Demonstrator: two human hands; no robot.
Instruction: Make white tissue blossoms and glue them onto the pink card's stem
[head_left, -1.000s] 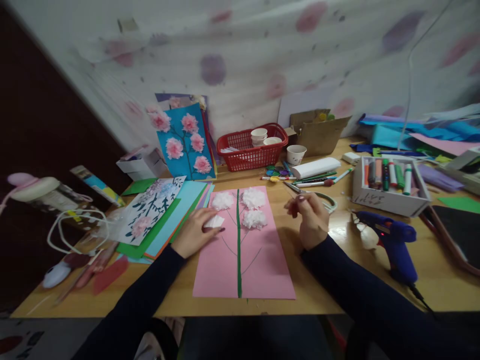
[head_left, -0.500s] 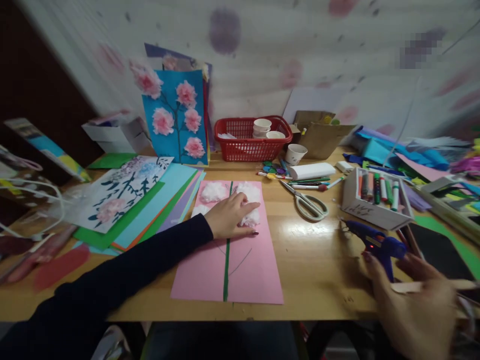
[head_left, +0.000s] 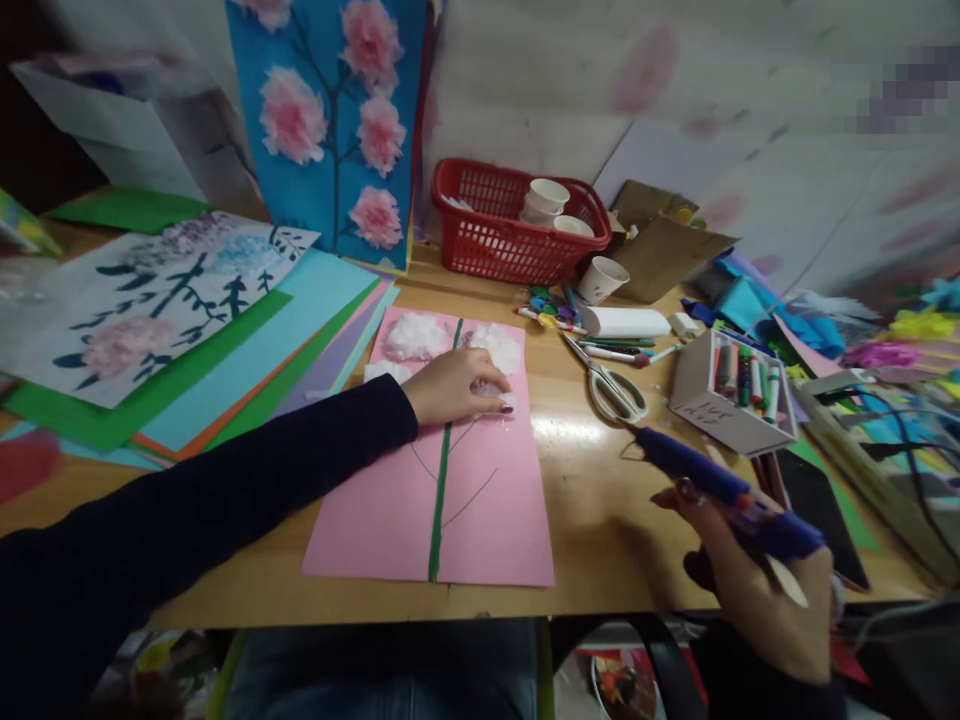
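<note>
At four o'clock, the right hand gripped a blue hot-glue gun. Pink card lay at six, the left hand curled narrowly around its white tissue flower; scissors at three, red basket at twelve.

My wooden table, pink sheet in front of me, coloured papers fanned at my left, red basket and paper cup behind, scissors and marker box at my right.
</note>
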